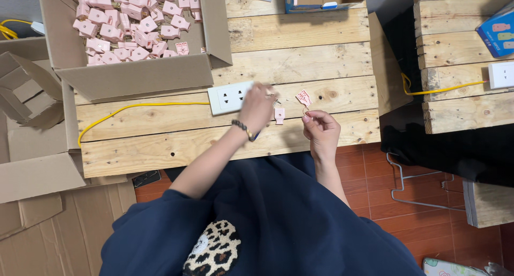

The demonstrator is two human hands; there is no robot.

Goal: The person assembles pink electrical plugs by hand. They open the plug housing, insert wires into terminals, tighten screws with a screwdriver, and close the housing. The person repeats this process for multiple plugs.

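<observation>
My left hand (pixel 257 107) hovers over the right end of a white power strip (pixel 230 97) on the wooden table (pixel 160 142), fingers bunched around a small metal piece, blurred. It wears a bead bracelet. My right hand (pixel 320 128) is closed on a thin wire ring, just below a pink plug part (pixel 304 97) lying on the planks. A second small pink part (pixel 279 115) lies between my two hands.
An open cardboard box (pixel 134 75) at the upper left holds several pink plug parts (pixel 131 27). A yellow cable (pixel 123 111) runs left from the strip. More flattened cardboard (pixel 32 147) lies left. Another wooden table (pixel 460 67) with a white socket (pixel 501 74) stands right.
</observation>
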